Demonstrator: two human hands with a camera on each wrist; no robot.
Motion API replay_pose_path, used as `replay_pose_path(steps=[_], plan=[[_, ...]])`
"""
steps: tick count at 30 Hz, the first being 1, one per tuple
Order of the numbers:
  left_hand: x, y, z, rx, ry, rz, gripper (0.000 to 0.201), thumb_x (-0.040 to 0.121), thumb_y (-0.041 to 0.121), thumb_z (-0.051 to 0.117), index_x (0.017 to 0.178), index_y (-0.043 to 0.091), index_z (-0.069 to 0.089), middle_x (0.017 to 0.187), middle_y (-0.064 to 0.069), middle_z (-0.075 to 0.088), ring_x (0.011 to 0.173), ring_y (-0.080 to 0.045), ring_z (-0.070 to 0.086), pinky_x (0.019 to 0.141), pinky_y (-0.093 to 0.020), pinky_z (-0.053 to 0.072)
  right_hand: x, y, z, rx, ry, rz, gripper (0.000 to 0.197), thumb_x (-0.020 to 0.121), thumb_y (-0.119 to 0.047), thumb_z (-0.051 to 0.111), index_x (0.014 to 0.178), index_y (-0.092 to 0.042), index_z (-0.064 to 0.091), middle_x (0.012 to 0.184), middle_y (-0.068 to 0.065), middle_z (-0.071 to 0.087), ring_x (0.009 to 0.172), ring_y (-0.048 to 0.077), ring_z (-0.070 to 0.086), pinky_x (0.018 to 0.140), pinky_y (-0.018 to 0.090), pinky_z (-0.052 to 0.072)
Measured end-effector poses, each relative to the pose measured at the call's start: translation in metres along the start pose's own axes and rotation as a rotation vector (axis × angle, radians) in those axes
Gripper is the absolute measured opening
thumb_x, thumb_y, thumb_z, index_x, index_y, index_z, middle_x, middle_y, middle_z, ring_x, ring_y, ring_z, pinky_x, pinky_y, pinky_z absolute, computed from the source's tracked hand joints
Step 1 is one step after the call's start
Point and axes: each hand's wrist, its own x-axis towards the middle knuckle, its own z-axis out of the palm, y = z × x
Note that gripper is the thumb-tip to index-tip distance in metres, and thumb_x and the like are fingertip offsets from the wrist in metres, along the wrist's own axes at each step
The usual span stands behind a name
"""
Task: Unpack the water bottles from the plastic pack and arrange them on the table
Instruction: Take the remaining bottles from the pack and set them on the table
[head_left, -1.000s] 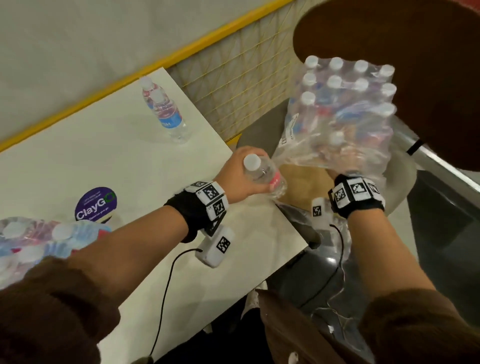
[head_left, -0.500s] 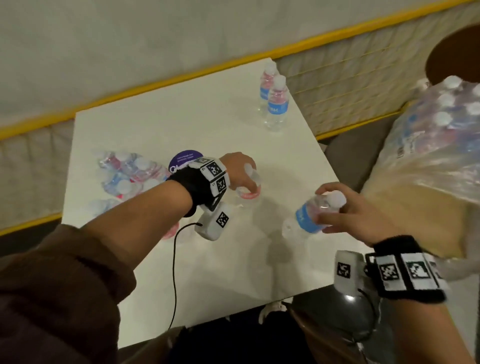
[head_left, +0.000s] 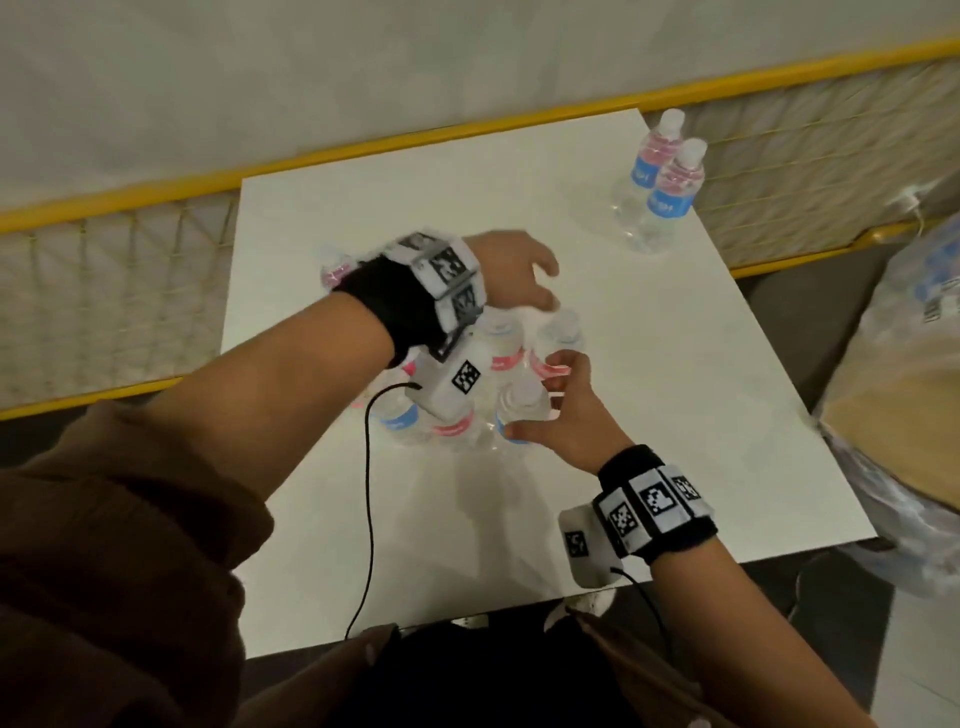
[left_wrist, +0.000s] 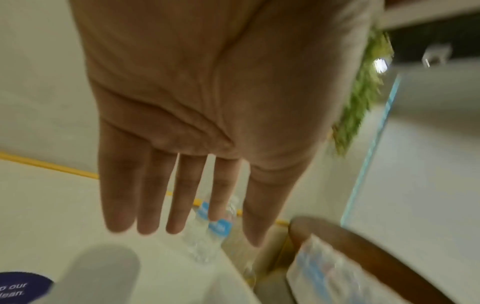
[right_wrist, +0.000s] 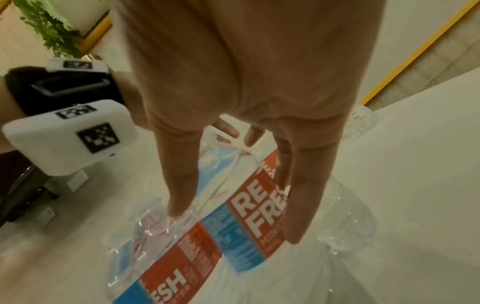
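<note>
Several small water bottles (head_left: 500, 340) with red and blue labels stand bunched at the middle of the white table (head_left: 675, 415). My right hand (head_left: 545, 400) pinches the nearest bottle (head_left: 523, 404) of the bunch between thumb and fingers; that bottle (right_wrist: 249, 226) stands upright on the table. My left hand (head_left: 540, 291) hovers over the far side of the bunch with straight fingers (left_wrist: 148, 205) and holds nothing. The plastic pack (head_left: 914, 322) with more bottles sits off the table's right edge.
Two more bottles (head_left: 667, 195) stand at the table's far right corner. Another bottle (head_left: 335, 265) shows behind my left wrist. A yellow rail (head_left: 415, 140) with netting borders the far side. A brown round table (left_wrist: 389, 257) is beyond the pack.
My left hand has let go of its bottle in the bunch and lifted off. My right hand has carried its bottle left and stood it against the bunch.
</note>
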Motion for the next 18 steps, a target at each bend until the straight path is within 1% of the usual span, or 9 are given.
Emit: replay_pose_path(steps=[2,4,7,9,11,12,14,16,18], plan=[[-0.016,-0.028,-0.023,-0.171,0.062,-0.051,0.048,0.089,0.044,0.057,0.133,0.023,0.051,0.129,0.001,0.057,0.117,-0.017,0.054,0.093,-0.023,0.040,0.001,0.004,0.006,0.033,0.044,0.011,0.085,0.063,-0.011,0.086,0.120,-0.019,0.024,0.118,0.007,0.045,0.104,0.022,0.053,0.082,0.023,0.050],[-0.029,-0.064,-0.036,-0.368,0.159,-0.152,0.043,0.088,0.044,0.059,0.127,0.026,0.056,0.127,0.001,0.058,0.114,-0.018,0.056,0.095,-0.031,0.048,0.002,0.008,0.010,0.052,0.065,0.048,0.086,0.061,-0.014,0.088,0.117,-0.021,0.024,0.121,0.013,0.046,0.108,0.027,0.054,0.090,0.033,0.050],[-0.043,-0.122,-0.038,-0.569,0.297,-0.352,0.043,0.087,0.048,0.058,0.125,0.031,0.055,0.129,0.002,0.054,0.113,-0.017,0.052,0.096,-0.038,0.047,-0.002,0.013,0.004,0.113,0.076,0.171,0.078,0.064,-0.016,0.085,0.115,-0.022,0.026,0.113,0.008,0.047,0.103,0.024,0.056,0.089,0.039,0.051],[-0.049,-0.158,-0.028,-0.619,0.331,-0.470,0.048,0.087,0.052,0.055,0.131,0.031,0.050,0.137,0.003,0.048,0.122,-0.020,0.046,0.099,-0.043,0.046,-0.005,0.019,-0.005,0.343,0.099,0.297,0.066,0.073,-0.020,0.078,0.117,-0.025,0.028,0.120,0.011,0.048,0.107,0.028,0.055,0.090,0.047,0.052],[-0.052,-0.187,-0.011,-0.681,0.296,-0.575,0.058,0.089,0.054,0.051,0.140,0.028,0.039,0.146,0.001,0.038,0.130,-0.025,0.039,0.099,-0.049,0.044,-0.006,0.025,-0.014,0.634,0.124,0.443,0.060,0.079,-0.039,0.069,0.126,-0.032,0.031,0.131,0.019,0.044,0.115,0.038,0.054,0.089,0.056,0.050],[-0.052,-0.199,-0.001,-0.737,0.265,-0.621,0.065,0.089,0.056,0.050,0.143,0.027,0.032,0.150,-0.001,0.031,0.133,-0.030,0.035,0.100,-0.052,0.042,-0.005,0.029,-0.016,0.748,0.122,0.509,0.066,0.078,-0.051,0.065,0.132,-0.038,0.030,0.133,0.021,0.041,0.117,0.044,0.051,0.088,0.060,0.049],[-0.052,-0.215,0.020,-0.870,0.178,-0.685,0.077,0.085,0.065,0.048,0.148,0.029,0.021,0.155,-0.004,0.021,0.138,-0.035,0.028,0.103,-0.053,0.037,0.003,0.033,-0.016,0.904,0.070,0.578,0.085,0.071,-0.069,0.059,0.142,-0.046,0.019,0.136,0.023,0.033,0.123,0.054,0.042,0.085,0.065,0.047],[-0.052,-0.222,0.039,-1.001,0.050,-0.706,0.094,0.070,0.079,0.052,0.147,0.037,0.019,0.156,-0.001,0.018,0.140,-0.034,0.027,0.103,-0.053,0.034,0.012,0.031,-0.009,0.985,-0.001,0.569,0.089,0.068,-0.077,0.056,0.144,-0.048,0.019,0.145,0.022,0.029,0.125,0.055,0.040,0.081,0.066,0.048],[-0.051,-0.230,0.057,-1.166,-0.037,-0.769,0.114,0.048,0.090,0.058,0.144,0.038,0.026,0.149,0.004,0.029,0.134,-0.035,0.039,0.097,-0.058,0.040,0.021,0.024,0.001,0.995,-0.060,0.536,0.076,0.070,-0.078,0.053,0.138,-0.048,0.034,0.146,0.018,0.035,0.120,0.050,0.048,0.076,0.061,0.051]])
